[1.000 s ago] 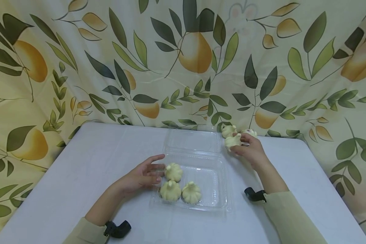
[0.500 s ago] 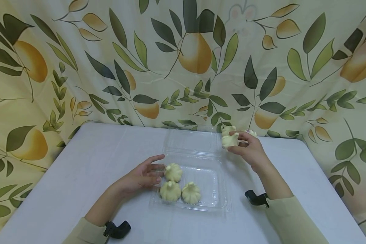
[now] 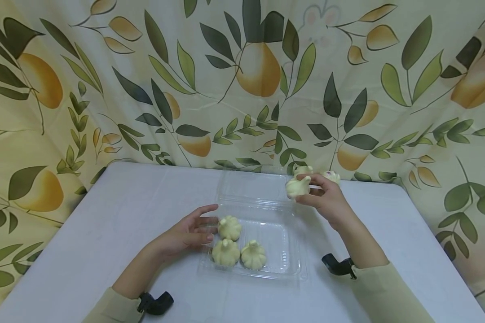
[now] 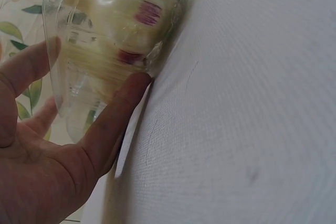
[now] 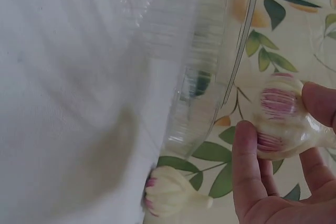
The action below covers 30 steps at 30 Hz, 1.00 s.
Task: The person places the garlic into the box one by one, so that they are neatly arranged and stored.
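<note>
A garlic bulb (image 3: 298, 187) is pinched between the thumb and fingers of my right hand (image 3: 325, 199), above the table by the lid's right edge. The right wrist view shows purple streaks on this held bulb (image 5: 278, 114). My left hand (image 3: 186, 233) touches the left side of a clear plastic clamshell box (image 3: 300, 255), its fingers relaxed along the wall. Inside the box's left part sit three garlic bulbs (image 3: 253, 255), stems up. Through the wall, the left wrist view shows a purple-streaked bulb (image 4: 128, 14) beside the left hand's thumb (image 4: 118, 114).
The box's lid (image 3: 254, 188) lies open toward the back of the white table (image 3: 153, 197). Two more garlic bulbs, one at the back edge (image 3: 302, 170) and one behind the right hand (image 3: 332, 176), rest there. A fruit-patterned curtain (image 3: 226, 89) hangs behind.
My right hand has moved left with the garlic bulb, away from the two bulbs at the back and toward the box. The left hand and the box have stayed put.
</note>
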{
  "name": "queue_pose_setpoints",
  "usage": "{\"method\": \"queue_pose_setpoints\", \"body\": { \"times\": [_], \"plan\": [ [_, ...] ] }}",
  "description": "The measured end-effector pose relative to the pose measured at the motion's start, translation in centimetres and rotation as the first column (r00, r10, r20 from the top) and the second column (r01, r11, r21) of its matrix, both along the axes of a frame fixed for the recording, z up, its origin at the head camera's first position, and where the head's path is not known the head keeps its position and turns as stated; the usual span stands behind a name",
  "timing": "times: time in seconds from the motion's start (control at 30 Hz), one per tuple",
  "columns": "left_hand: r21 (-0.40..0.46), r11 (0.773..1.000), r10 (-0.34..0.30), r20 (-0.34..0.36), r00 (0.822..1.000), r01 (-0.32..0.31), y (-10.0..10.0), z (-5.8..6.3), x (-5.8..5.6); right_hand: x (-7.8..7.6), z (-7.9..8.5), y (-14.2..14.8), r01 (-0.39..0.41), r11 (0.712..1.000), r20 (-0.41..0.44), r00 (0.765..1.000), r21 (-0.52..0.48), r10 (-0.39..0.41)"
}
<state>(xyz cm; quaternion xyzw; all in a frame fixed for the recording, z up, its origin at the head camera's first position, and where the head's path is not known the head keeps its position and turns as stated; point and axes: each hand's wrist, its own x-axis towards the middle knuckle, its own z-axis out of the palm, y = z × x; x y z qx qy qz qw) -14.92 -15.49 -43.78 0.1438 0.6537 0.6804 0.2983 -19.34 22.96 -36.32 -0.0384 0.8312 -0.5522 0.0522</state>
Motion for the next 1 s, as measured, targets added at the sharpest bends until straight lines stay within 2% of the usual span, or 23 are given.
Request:
{"method": "queue_pose_setpoints", "body": {
  "times": [0.33, 0.67, 0.8, 1.0],
  "plan": [
    [-0.001, 1.0, 0.01, 0.015, 1.0, -0.01, 0.1, 0.0, 0.0, 0.8, -0.4, -1.2, -0.058, 0.998, -0.018, 0.998, -0.031, 0.058],
    [0.005, 1.0, 0.008, 0.013, 1.0, -0.008, 0.0, -0.1, 0.0, 1.5, -0.3, -2.4, -0.109, 0.994, -0.002, 0.994, 0.005, 0.109],
    [0.017, 1.0, -0.016, -0.005, 1.0, 0.016, -0.3, -0.3, -0.2, 1.9, -0.3, -3.0, -0.133, 0.991, 0.001, 0.991, 0.013, 0.133],
    [0.046, 0.994, -0.101, -0.044, 0.994, 0.103, -0.9, -0.6, -0.5, 2.6, -0.5, -3.7, -0.183, 0.983, 0.009, 0.983, 0.026, 0.182]
  ]
}}
